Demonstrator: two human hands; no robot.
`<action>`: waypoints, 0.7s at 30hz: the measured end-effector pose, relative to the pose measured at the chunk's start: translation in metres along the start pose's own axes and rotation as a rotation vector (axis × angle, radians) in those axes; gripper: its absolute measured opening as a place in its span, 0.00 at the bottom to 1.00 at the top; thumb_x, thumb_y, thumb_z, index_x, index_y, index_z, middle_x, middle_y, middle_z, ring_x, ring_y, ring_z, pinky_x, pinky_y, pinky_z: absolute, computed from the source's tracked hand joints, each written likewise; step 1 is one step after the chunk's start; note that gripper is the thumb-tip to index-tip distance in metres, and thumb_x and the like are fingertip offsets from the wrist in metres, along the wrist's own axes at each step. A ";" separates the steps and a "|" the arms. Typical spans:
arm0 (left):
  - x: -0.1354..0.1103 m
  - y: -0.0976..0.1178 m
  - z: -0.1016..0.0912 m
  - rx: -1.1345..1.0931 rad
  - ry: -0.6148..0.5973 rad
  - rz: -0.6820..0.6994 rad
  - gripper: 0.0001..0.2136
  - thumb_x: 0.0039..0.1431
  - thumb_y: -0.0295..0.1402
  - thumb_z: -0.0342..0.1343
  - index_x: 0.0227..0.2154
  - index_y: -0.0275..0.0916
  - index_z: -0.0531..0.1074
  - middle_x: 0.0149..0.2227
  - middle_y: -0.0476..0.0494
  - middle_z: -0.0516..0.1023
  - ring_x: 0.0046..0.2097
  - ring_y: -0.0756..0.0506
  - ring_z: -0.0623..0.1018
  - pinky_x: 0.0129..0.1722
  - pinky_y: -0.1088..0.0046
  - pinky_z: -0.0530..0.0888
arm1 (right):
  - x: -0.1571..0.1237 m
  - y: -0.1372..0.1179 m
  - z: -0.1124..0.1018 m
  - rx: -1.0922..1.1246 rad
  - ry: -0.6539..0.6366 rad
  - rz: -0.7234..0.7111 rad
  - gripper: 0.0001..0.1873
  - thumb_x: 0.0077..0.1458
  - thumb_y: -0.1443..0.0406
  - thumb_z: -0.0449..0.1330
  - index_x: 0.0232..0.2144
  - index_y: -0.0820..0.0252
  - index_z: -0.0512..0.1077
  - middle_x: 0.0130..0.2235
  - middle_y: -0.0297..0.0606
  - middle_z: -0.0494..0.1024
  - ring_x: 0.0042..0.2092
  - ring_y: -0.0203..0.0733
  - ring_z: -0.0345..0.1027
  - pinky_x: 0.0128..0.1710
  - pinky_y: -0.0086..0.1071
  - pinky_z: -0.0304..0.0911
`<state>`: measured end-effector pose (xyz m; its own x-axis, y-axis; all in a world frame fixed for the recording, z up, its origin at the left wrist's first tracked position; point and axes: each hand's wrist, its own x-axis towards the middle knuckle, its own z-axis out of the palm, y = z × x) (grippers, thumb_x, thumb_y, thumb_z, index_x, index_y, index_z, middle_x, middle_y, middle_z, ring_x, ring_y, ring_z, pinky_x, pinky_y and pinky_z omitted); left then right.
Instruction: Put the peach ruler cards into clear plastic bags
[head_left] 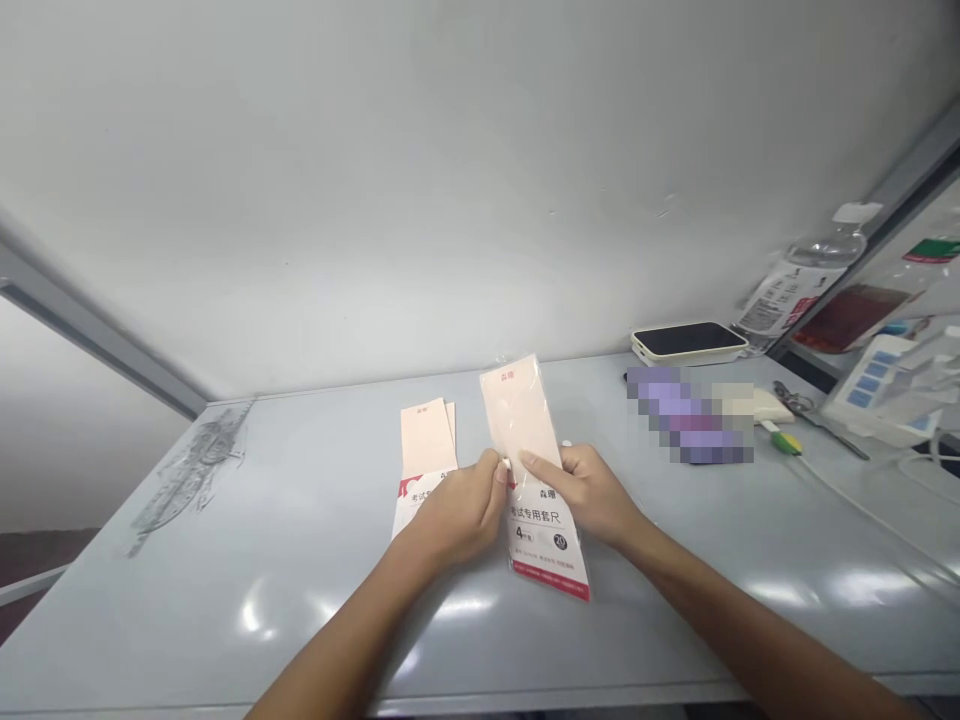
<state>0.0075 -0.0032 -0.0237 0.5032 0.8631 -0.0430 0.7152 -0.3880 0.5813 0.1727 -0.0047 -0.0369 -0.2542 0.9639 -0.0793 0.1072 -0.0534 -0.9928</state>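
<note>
Between my hands is a ruler set packet, a long pale pink and white card with a red lower band inside a clear plastic sleeve. It tilts over the middle of the table. My left hand is closed, its thumb and fingers pinching the packet's left edge near mid-height. My right hand grips the right edge, thumb on the front and fingers behind. Partly covered by my left hand, a similar pink and white card lies on the table, with another card edge showing under it.
The grey table meets a white wall behind. On the right are a phone, a blurred purple packet, scissors, a white cable and a plastic bottle. Dark drawn marks show at left.
</note>
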 end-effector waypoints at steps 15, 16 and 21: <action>-0.001 -0.003 -0.002 0.026 -0.053 0.011 0.14 0.62 0.38 0.27 0.31 0.41 0.57 0.20 0.52 0.61 0.19 0.50 0.61 0.21 0.74 0.56 | -0.002 0.001 0.000 -0.026 -0.018 -0.019 0.21 0.51 0.55 0.51 0.13 0.61 0.58 0.16 0.31 0.59 0.20 0.32 0.52 0.19 0.28 0.47; -0.001 -0.003 -0.002 0.025 -0.052 0.013 0.15 0.62 0.38 0.27 0.31 0.41 0.57 0.20 0.52 0.61 0.19 0.50 0.61 0.21 0.74 0.56 | -0.002 0.001 0.000 -0.028 -0.019 -0.014 0.21 0.51 0.55 0.52 0.13 0.61 0.59 0.16 0.30 0.59 0.19 0.31 0.52 0.19 0.28 0.47; -0.001 -0.004 -0.003 0.028 -0.056 0.021 0.15 0.62 0.39 0.27 0.31 0.41 0.57 0.20 0.52 0.61 0.19 0.50 0.61 0.21 0.74 0.57 | -0.002 -0.001 0.001 -0.037 -0.019 -0.005 0.21 0.51 0.55 0.51 0.13 0.61 0.59 0.16 0.31 0.60 0.20 0.32 0.53 0.20 0.28 0.48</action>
<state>0.0028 -0.0013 -0.0240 0.5442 0.8354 -0.0770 0.7172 -0.4157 0.5594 0.1722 -0.0068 -0.0355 -0.2726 0.9591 -0.0760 0.1409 -0.0383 -0.9893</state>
